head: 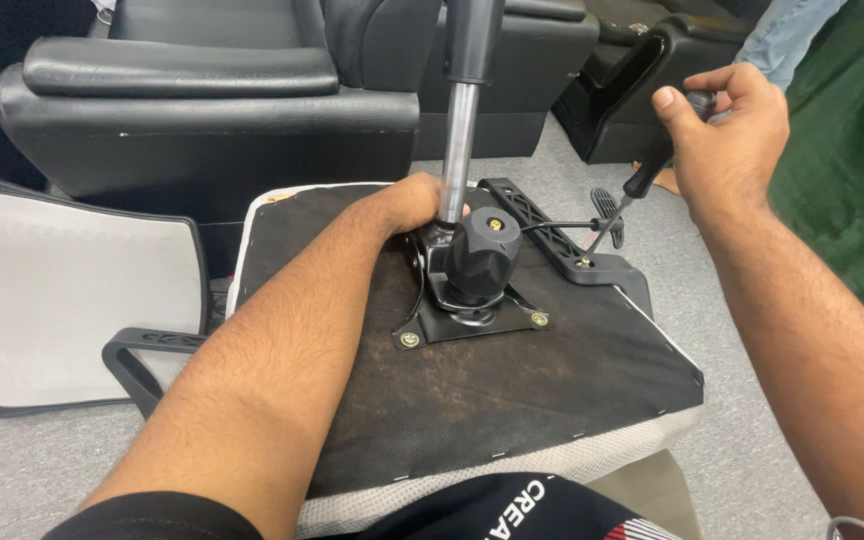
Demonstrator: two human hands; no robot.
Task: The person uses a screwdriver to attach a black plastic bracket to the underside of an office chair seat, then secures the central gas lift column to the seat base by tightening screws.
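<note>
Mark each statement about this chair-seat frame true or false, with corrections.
1. The left hand grips the metal gas-lift cylinder near its base. True.
2. The right hand is empty. False: it holds a black-handled screwdriver.
3. The seat cushion lies underside up, with the black mechanism plate bolted on. True.
4. The white mesh backrest is attached to the seat. False: it lies apart on the floor, left.

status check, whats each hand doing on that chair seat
Left hand shut on gas lift column at the mechanism plate. Right hand shut on screwdriver, tip near armrest bracket. Upturned seat unobstructed.
</note>
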